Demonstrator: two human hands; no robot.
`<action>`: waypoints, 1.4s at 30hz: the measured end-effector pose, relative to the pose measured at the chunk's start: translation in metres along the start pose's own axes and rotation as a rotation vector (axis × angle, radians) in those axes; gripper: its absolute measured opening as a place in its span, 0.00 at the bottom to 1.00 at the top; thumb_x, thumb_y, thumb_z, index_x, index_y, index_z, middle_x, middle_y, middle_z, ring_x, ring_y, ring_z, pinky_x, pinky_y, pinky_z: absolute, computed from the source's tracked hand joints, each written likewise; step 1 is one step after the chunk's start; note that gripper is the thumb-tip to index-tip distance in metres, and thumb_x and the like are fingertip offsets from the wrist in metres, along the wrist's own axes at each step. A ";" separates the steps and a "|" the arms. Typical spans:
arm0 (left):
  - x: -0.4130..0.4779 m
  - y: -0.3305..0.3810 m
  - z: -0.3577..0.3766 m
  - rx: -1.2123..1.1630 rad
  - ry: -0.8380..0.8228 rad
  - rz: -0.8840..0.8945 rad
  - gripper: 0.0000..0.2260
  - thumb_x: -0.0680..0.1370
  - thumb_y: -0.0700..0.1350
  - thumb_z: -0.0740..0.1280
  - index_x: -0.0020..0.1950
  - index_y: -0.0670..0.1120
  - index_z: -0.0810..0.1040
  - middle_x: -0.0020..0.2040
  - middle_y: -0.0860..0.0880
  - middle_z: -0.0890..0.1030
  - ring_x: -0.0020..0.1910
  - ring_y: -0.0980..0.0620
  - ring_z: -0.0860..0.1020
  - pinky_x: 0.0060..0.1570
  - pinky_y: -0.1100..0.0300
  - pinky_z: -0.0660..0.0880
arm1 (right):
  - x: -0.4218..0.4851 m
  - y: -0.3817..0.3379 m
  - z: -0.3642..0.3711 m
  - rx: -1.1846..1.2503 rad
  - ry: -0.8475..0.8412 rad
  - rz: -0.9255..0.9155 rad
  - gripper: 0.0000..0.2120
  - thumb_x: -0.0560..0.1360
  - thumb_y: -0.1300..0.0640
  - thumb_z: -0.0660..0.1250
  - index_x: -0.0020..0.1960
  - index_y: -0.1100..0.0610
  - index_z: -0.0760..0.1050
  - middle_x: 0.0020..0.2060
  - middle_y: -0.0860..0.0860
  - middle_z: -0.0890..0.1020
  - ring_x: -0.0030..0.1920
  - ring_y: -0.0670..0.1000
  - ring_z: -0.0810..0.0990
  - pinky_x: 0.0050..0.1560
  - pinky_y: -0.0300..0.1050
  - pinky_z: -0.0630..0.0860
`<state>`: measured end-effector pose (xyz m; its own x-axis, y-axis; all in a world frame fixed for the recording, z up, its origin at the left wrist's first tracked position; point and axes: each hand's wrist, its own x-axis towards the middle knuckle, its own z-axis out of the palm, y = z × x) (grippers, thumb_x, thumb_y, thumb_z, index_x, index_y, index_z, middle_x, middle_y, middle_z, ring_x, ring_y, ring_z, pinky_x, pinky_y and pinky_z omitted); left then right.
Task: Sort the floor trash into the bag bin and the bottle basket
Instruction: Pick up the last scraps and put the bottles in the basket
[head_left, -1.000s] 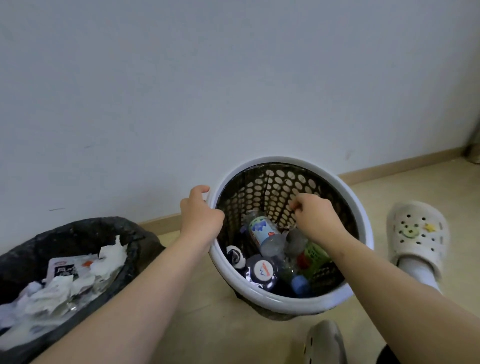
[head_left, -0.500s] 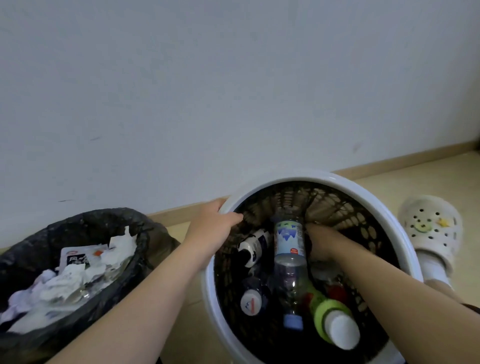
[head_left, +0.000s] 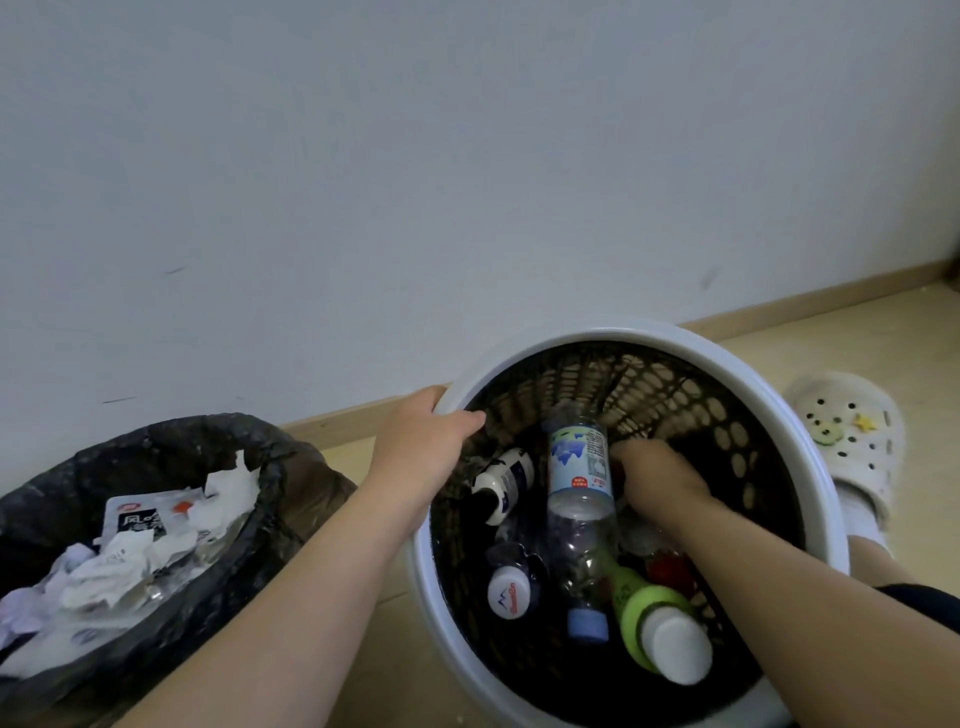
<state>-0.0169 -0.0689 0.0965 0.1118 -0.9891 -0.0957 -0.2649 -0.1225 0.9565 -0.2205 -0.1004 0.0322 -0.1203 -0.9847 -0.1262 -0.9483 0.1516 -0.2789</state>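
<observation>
Basket (head_left: 810, 441) with the white rim fills the lower right of the frame, bottles piled inside, and a clear bottle (head_left: 579, 499) with a blue label in the middle. My left hand (head_left: 423, 447) is clamped on its upper-left rim. My right hand (head_left: 657, 475) is down among the bottles, grip hidden, can't tell. Bag bin (head_left: 156, 457) sits lower left, full of crumpled paper (head_left: 104, 566). One white clog (head_left: 852, 436) at far right.

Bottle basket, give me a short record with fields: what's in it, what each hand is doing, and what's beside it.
basket: white-rimmed bottle basket, dark perforated wall
contents: several plastic bottles, including a clear bottle and a green-sleeved bottle
left hand: gripping the basket's rim
right hand: reaching down inside the basket; what it grasps is hidden
beside it: bag bin holding crumpled paper
</observation>
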 end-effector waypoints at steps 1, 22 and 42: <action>0.000 -0.002 0.000 -0.027 0.023 -0.018 0.05 0.75 0.43 0.68 0.43 0.53 0.76 0.45 0.49 0.81 0.45 0.50 0.79 0.54 0.50 0.77 | 0.000 -0.003 -0.007 0.051 0.017 0.000 0.09 0.76 0.62 0.59 0.50 0.55 0.77 0.53 0.57 0.80 0.52 0.58 0.79 0.48 0.43 0.73; 0.036 -0.011 0.019 -0.842 0.226 -0.401 0.22 0.75 0.43 0.70 0.67 0.42 0.68 0.54 0.43 0.76 0.53 0.46 0.77 0.58 0.49 0.76 | -0.017 -0.047 -0.068 0.978 0.477 -0.110 0.15 0.77 0.67 0.56 0.56 0.53 0.75 0.38 0.38 0.73 0.33 0.40 0.73 0.31 0.29 0.69; -0.042 -0.018 -0.108 -0.332 0.183 -0.108 0.09 0.80 0.40 0.61 0.43 0.48 0.78 0.47 0.44 0.80 0.43 0.49 0.78 0.43 0.59 0.74 | -0.089 -0.200 0.006 1.088 -0.063 -0.182 0.12 0.74 0.67 0.60 0.38 0.54 0.76 0.39 0.56 0.82 0.42 0.54 0.80 0.44 0.50 0.79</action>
<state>0.0862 -0.0161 0.1134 0.2991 -0.9374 -0.1782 0.0782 -0.1620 0.9837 -0.0185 -0.0424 0.0936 0.0392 -0.9985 -0.0375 -0.1821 0.0297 -0.9828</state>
